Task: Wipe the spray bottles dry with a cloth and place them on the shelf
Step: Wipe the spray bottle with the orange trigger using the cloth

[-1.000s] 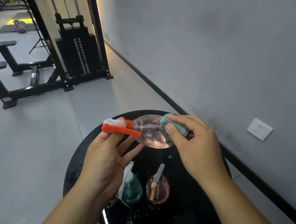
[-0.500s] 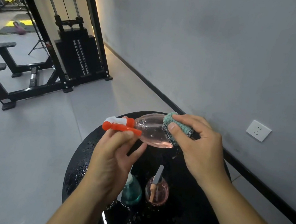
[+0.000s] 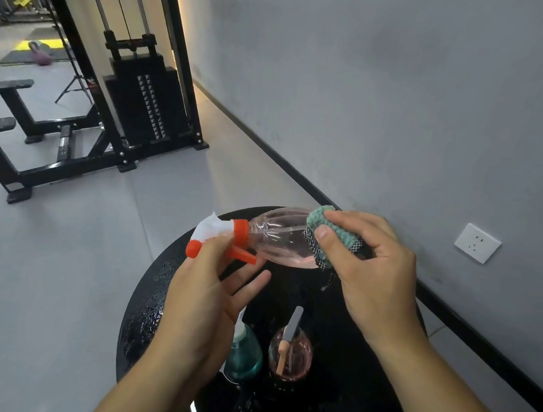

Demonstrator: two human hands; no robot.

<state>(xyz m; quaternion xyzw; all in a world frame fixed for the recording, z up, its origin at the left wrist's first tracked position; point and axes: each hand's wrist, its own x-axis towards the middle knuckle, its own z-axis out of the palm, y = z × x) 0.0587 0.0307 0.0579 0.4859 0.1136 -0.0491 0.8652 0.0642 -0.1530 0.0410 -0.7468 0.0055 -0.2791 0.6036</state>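
A clear pink spray bottle (image 3: pixel 279 238) with a white and orange trigger head lies sideways in the air above the round black table (image 3: pixel 359 390). My left hand (image 3: pixel 206 294) pinches its trigger head, the other fingers spread. My right hand (image 3: pixel 365 270) grips a teal cloth (image 3: pixel 332 231) wrapped around the bottle's base end. On the wet table below stand a teal spray bottle (image 3: pixel 243 354), partly hidden by my left hand, and a small round pink spray bottle (image 3: pixel 292 353). No shelf is in view.
Water drops cover the table's left and near parts. A grey wall with a white socket (image 3: pixel 477 242) runs along the right. A black cable weight machine (image 3: pixel 138 102) and its bench stand on the grey floor at the left.
The bottle has turned in my hands, its trigger head rotating so the nozzle points lower left. My right hand with the cloth has stayed on the base end.
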